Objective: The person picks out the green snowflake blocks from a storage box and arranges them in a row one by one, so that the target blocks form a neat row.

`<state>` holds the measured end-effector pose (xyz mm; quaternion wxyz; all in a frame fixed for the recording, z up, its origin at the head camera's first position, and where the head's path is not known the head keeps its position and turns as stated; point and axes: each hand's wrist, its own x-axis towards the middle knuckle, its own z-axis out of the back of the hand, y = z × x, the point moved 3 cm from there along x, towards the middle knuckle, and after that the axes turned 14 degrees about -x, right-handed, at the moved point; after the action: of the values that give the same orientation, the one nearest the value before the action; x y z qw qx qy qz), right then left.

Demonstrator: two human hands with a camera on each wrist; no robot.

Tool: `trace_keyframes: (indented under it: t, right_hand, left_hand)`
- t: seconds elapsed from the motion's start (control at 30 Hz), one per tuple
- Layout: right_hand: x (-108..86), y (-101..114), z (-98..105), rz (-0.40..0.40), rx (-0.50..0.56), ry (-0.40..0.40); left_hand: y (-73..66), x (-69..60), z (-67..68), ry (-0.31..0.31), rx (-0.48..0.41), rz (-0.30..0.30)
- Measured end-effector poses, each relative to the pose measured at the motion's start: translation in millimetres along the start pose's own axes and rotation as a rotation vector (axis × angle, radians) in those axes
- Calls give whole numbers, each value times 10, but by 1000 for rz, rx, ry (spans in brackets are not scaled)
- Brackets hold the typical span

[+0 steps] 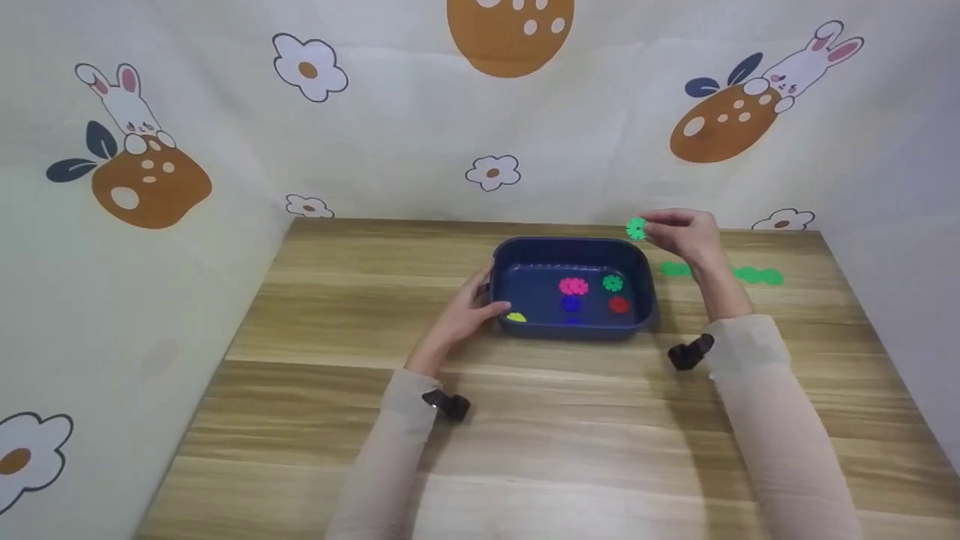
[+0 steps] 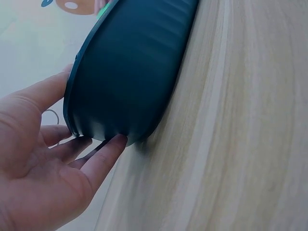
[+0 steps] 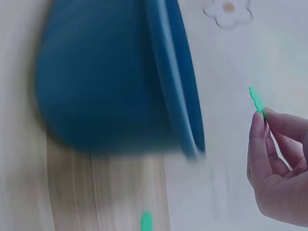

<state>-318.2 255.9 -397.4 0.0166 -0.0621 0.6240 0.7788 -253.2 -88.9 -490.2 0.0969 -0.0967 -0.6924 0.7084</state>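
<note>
A dark blue rectangular bin (image 1: 574, 332) stands on the table. My left hand (image 1: 466, 313) grips its left end, thumb over the rim and fingers against the outer wall, as the left wrist view also shows. Above the bin's back right corner, my right hand (image 1: 696, 238) pinches a green notched snowflake disc (image 1: 636, 228) between thumb and fingertips. Inside the bin lie pink discs (image 1: 574, 286), a green disc (image 1: 613, 283), a red disc (image 1: 619, 304), a blue disc (image 1: 571, 304) and a yellow disc (image 1: 516, 317), partly hidden by the near rim.
Right of the bin, a row of green discs (image 1: 759, 276) lies on the wood-grain table (image 1: 555, 420), partly covered by my right wrist. A patterned cloth (image 1: 390, 142) hangs behind the table and along its sides. Each sleeve carries a small black camera.
</note>
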Motion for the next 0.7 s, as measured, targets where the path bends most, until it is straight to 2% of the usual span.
trace_keyframes:
  t: [0.1, 0.3, 0.57, 0.7]
  right_hand:
    - [-28, -86, 267, -28, 56, -53]
    - [-90, -293, 784, -121, 37, -203]
    - [-236, -484, 1279, -215, 326, -294]
    - [-274, -631, 1493, -273, 377, -357]
  left_hand:
    - [8, 1, -8, 5, 9, 1]
    - [17, -2, -20, 15, 11, 0]
    - [37, -17, -40, 24, -20, -12]
    - [40, -31, -43, 19, -11, -2]
